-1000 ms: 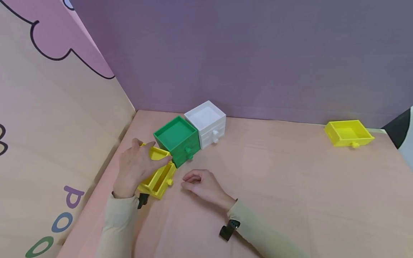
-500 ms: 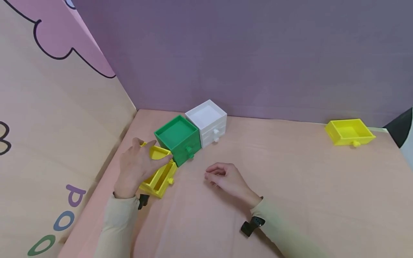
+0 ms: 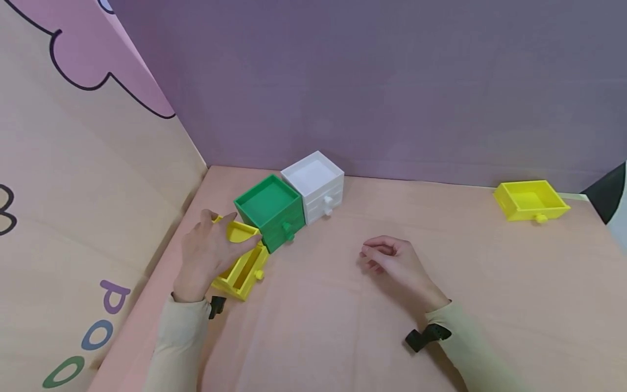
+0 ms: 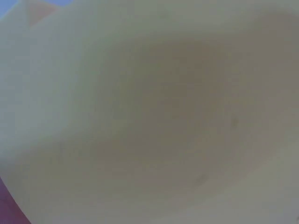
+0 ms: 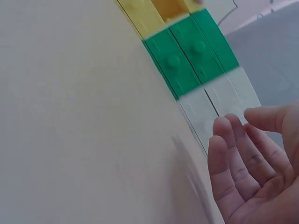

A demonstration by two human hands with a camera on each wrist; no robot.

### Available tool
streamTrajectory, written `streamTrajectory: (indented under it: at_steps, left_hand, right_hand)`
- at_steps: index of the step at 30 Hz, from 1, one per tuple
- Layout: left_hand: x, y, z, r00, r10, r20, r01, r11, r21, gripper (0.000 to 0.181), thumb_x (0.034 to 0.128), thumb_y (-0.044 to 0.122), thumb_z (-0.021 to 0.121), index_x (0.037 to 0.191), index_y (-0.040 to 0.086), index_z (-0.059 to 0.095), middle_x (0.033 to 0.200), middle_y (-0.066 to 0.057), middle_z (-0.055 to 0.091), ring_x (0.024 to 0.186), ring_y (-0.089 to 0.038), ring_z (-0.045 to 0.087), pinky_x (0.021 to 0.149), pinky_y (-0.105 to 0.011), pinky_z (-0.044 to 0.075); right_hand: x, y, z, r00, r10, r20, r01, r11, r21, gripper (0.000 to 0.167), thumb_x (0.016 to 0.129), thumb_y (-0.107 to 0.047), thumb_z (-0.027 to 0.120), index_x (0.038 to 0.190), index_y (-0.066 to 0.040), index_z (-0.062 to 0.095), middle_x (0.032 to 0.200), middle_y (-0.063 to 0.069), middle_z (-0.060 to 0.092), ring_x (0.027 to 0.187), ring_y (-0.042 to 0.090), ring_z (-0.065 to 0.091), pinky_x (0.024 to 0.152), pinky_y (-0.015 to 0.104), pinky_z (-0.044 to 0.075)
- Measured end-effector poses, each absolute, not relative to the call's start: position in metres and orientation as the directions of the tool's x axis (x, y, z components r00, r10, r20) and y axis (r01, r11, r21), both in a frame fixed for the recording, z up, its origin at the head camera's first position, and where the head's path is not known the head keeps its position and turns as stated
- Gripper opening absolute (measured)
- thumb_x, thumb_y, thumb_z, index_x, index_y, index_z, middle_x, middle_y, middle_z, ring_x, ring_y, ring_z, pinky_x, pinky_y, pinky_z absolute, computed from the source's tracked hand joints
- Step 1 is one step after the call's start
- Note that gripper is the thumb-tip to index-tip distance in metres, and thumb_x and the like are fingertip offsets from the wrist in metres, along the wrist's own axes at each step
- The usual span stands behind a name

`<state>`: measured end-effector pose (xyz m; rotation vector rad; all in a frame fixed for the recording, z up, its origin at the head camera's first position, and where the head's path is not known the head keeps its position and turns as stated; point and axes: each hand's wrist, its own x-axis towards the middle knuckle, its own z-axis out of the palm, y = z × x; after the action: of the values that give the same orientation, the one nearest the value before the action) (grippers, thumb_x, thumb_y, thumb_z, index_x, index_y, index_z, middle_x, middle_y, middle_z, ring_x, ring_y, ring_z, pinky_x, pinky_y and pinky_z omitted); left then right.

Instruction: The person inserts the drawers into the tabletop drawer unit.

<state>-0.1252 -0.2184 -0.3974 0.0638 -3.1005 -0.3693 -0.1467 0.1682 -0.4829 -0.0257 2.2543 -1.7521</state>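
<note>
At the left of the table, my left hand grips a small yellow drawer cabinet, fingers over its far side and thumb along its right side. A round knob shows on the cabinet's lower drawer; in the right wrist view the slot above that drawer gapes open. My right hand hovers over mid-table with loosely bent fingers and holds nothing; the right wrist view shows the same hand with bare fingertips. A loose yellow drawer with a knob lies at the far right. A blurred pale surface fills the left wrist view.
Touching the yellow cabinet is a green drawer cabinet, with a white drawer cabinet beside it near the back wall. A printed panel bounds the table's left side. Pink cloth covers the table.
My right hand has moved right, away from the yellow cabinet, toward the middle of the table. The left hand and the three cabinets stay in place.
</note>
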Motion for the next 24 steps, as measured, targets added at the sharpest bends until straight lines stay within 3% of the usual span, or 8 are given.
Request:
streamTrajectory:
  at_steps: [11,24]
  left_hand:
    - [-0.127,-0.219,-0.399,-0.999,-0.047,0.022,-0.041,0.969,0.244,0.083,0.0928,0.071,0.061,0.149,0.011,0.061,0.139,-0.031,0.052,0.097,-0.042,0.067,0.071,-0.05,0.059]
    - [-0.126,-0.219,-0.398,-0.999,-0.052,0.012,-0.048,0.967,0.249,0.082,0.0928,0.071,0.06,0.149,0.011,0.061,0.14,-0.031,0.051,0.097,-0.042,0.066,0.072,-0.051,0.059]
  right_hand:
    - [-0.147,0.203,-0.478,-0.975,-0.123,-0.183,0.152,0.227,-0.962,0.044,0.102,-0.021,0.074,0.13,0.011,0.065,0.096,-0.001,0.081,0.079,0.013,0.077,0.074,0.029,0.065]
    - [-0.15,0.232,-0.472,-0.981,-0.07,-0.179,0.148,0.317,-0.937,0.047,0.104,-0.026,0.071,0.136,0.007,0.064,0.097,-0.013,0.08,0.083,0.008,0.077,0.076,0.026,0.064]
